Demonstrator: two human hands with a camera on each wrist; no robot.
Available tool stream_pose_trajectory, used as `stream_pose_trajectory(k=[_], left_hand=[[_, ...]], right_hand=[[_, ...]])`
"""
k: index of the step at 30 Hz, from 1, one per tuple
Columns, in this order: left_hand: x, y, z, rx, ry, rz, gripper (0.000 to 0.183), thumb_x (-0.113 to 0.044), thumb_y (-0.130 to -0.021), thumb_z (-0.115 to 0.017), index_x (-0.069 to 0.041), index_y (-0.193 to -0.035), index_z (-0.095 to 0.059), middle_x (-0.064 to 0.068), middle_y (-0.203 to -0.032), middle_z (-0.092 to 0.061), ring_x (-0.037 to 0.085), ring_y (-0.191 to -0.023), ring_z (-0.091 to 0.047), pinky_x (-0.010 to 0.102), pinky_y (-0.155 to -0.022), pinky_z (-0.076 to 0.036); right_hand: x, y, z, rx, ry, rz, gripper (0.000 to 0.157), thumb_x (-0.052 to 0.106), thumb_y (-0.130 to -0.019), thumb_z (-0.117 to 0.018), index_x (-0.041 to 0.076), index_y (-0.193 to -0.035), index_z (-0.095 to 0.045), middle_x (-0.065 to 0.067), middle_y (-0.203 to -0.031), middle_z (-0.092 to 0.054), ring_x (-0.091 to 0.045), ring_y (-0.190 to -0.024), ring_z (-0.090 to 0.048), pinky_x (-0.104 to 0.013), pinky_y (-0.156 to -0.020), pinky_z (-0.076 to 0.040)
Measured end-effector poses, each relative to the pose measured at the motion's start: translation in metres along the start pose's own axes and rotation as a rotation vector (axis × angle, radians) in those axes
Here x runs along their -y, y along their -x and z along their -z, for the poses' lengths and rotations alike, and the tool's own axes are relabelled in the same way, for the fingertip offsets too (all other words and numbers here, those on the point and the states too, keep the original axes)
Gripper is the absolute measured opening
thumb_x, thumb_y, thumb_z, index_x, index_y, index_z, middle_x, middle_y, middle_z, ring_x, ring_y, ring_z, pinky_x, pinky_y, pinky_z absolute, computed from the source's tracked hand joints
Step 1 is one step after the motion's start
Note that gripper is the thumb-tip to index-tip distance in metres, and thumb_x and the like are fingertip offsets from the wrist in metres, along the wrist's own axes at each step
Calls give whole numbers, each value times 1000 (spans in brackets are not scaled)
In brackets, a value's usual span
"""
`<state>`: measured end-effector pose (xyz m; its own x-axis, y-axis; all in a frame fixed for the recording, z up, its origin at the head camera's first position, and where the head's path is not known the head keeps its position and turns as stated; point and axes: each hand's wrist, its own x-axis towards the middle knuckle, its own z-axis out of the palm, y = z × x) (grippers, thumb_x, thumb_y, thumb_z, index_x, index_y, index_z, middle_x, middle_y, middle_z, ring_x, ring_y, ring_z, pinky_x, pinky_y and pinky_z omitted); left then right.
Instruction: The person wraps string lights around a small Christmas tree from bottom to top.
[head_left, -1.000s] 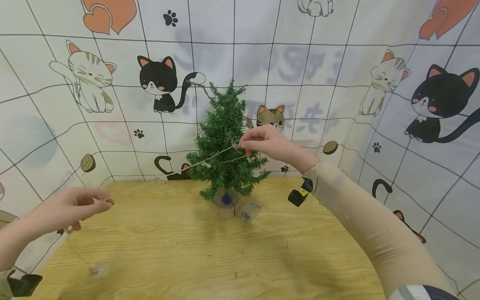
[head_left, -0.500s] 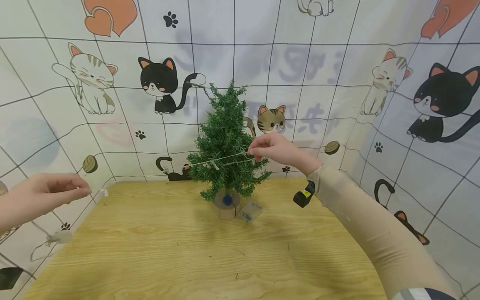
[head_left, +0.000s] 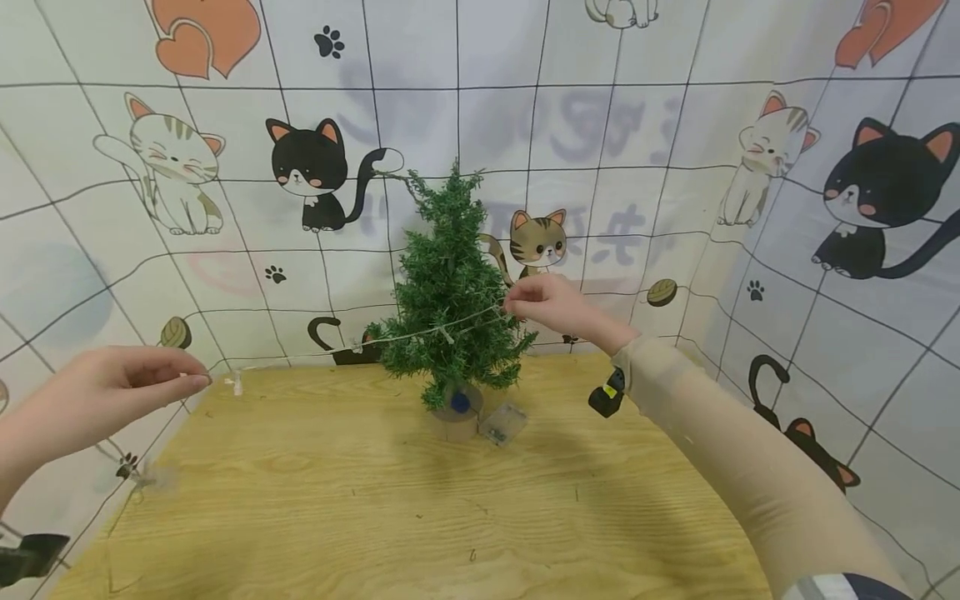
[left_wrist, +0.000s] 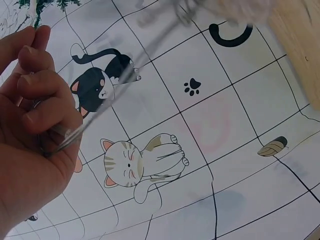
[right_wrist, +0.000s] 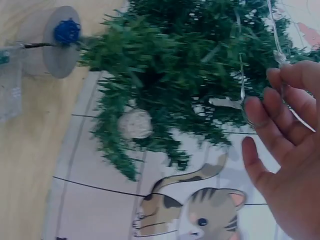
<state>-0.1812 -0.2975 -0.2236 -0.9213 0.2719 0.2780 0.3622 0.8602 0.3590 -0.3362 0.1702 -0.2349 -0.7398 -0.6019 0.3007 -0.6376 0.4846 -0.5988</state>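
Note:
A thin clear-wired strand of string lights (head_left: 447,334) with small clear bulbs runs across the front of a small green artificial Christmas tree (head_left: 450,250). My left hand (head_left: 112,400), out to the left, pinches one end of this span between thumb and finger. More wire passes over its palm in the left wrist view, and a blurred bunch hangs below it. At the tree's right side, my right hand (head_left: 558,310) pinches the wire close to the branches. In the right wrist view, a second length of wire (right_wrist: 242,75) and a bulb (right_wrist: 226,103) show by its fingertips.
The tree stands on a round pale base (head_left: 456,423) with a blue patch, on a wooden table (head_left: 337,475). Beside the base lies a clear plastic box (head_left: 503,423). A whitish ball (right_wrist: 135,124) sits among the lower branches. Cat-printed cloth (head_left: 600,167) hangs behind and at both sides.
My left hand has swung left, then slightly back right, and the wire now spans from it to the tree. My right hand has moved a little right and down along the tree.

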Motion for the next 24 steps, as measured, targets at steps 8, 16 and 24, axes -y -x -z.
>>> stream_pose_trajectory(k=[8,16,24], left_hand=[[-2,0,-3,-11,-23,11,9,-33,-85,-57,-28,-91,-63,-7,-61,-53,10,-56,-41,24,-47,-29],[0,3,-12,-7,-48,7,10,-35,-86,-55,-28,-89,-62,-7,-63,-52,10,-53,-41,24,-47,-29],[3,3,-14,-32,-55,-15,7,-35,-85,-57,-30,-88,-62,-7,-61,-50,9,-51,-41,24,-46,-29]], right_hand=[[-22,-6,-16,29,149,53,16,21,-89,-51,14,-94,-63,4,-87,-62,-12,-73,-57,-31,-64,-45],[-31,0,-60,72,104,-2,18,16,-90,-47,11,-98,-62,2,-90,-62,-9,-72,-56,-28,-63,-45],[-16,-1,-82,38,55,-19,17,18,-90,-48,16,-98,-62,7,-86,-60,-9,-67,-55,-28,-61,-45]])
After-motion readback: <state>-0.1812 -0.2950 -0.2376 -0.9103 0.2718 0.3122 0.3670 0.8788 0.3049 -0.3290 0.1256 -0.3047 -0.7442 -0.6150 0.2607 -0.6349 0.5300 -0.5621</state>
